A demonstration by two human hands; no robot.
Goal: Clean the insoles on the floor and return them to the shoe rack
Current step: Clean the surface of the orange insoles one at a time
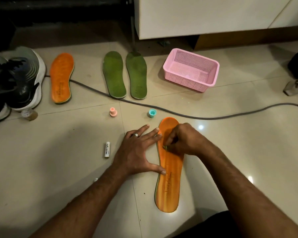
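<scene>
Nearest the camera, an orange insole (pixel 169 170) is laid flat on the tiled floor (pixel 58 169), steadied along its inner edge by the spread left hand (pixel 138 152), fingers straight and thumb pressed on the rim. Its forefoot is being scrubbed by the right hand (pixel 181 140), clenched round a small greenish scrubber (pixel 166 148), too hidden to be named. Judged thin, light and floppy, the insole is best pinned flat while rubbed and lifted later by its edge. Farther out, a white tube (pixel 107 149), two small caps, a second orange insole (pixel 61 77), two green insoles (pixel 125 74) and a pink basket (pixel 191 69) are seen.
</scene>
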